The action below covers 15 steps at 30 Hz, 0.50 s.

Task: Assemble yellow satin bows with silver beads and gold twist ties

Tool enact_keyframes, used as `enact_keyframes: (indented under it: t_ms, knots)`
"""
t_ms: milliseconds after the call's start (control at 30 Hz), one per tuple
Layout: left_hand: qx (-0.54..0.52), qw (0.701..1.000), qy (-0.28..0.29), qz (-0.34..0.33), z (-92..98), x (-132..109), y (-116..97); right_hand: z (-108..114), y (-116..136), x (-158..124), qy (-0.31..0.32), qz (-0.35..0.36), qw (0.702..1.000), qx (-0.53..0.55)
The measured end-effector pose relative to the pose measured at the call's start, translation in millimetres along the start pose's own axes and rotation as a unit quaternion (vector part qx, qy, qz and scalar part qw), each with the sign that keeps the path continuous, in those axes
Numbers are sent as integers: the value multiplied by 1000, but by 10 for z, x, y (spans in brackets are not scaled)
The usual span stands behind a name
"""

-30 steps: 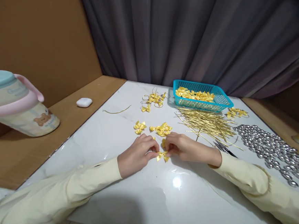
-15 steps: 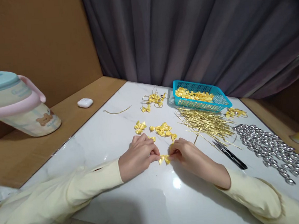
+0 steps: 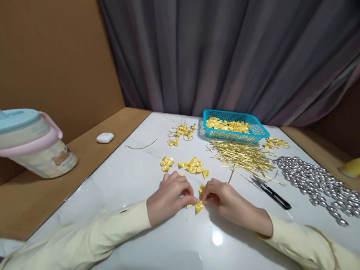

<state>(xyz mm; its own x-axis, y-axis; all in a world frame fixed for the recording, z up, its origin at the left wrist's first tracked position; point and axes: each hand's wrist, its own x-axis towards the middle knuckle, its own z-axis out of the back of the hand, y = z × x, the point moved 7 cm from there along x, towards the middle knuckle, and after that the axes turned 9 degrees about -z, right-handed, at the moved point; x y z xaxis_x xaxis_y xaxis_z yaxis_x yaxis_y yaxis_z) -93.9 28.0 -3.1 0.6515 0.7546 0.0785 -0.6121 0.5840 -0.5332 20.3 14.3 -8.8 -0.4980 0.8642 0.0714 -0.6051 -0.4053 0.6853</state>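
Note:
Both of my hands rest on the white marble-look table (image 3: pixel 183 251) and meet at a small yellow ribbon bow (image 3: pixel 199 206). My left hand (image 3: pixel 170 196) pinches the bow from the left with curled fingers. My right hand (image 3: pixel 225 198) pinches it from the right. Just beyond my fingers lie more loose yellow bows (image 3: pixel 192 165) and a separate one (image 3: pixel 166 163). Both arms wear pale yellow sleeves.
A teal basket (image 3: pixel 257 129) of yellow bows stands at the back, a heap of gold wire ties (image 3: pixel 242 156) before it. Black snips (image 3: pixel 270 192) and silver bell-like pieces (image 3: pixel 321 182) lie at right. A lidded pastel jug (image 3: pixel 27 140) and a white earbud case (image 3: pixel 105 137) sit on the wooden ledge at left.
My hands stay pinched on the bow, which has turned and tilted between my fingers. The camera has tipped, so everything sits lower in the picture.

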Motion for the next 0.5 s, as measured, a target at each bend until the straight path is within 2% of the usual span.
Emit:
enact_keyframes:
  t_ms: [133, 400, 500]
  knots:
    - [2, 999, -30, -17, 37, 57, -45, 51, 44, -40, -30, 43, 999, -14]
    - [-51, 999, 7, -17, -32, 225, -117, 210, -4, -69, -80, 62, 994, -44]
    - [-102, 995, 8, 11, -101, 240, -113, 278, -35, -40, -90, 62, 993, -38]
